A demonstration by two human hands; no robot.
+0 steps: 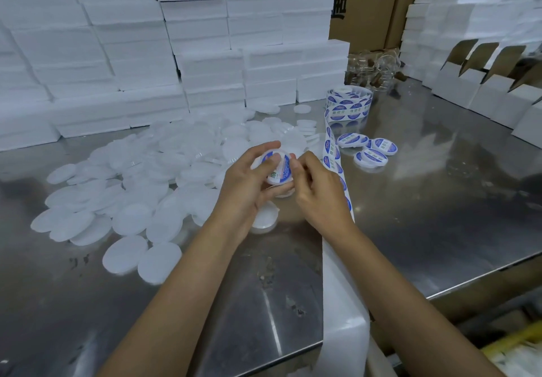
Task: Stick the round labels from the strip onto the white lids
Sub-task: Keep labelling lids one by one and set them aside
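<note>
My left hand (pixel 249 183) grips a white lid (pixel 278 168) tilted up above the table, its thumb pressing on a blue and white round label (pixel 283 167) that lies on the lid. My right hand (pixel 316 189) has curled fingers at the lid's right edge, its fingertips on the label's rim. The label strip (pixel 333 148) runs from a roll (pixel 349 104) down past my right wrist and over the table's front edge. A heap of plain white lids (pixel 152 177) covers the table to the left. Three labelled lids (pixel 371 149) lie to the right of the strip.
The steel table (pixel 440 189) holds stacked white foam blocks (pixel 146 54) at the back and left. Open white cartons (pixel 481 89) stand at the back right, clear jars (pixel 372 65) behind the roll. Another lid (pixel 264 218) lies under my left wrist.
</note>
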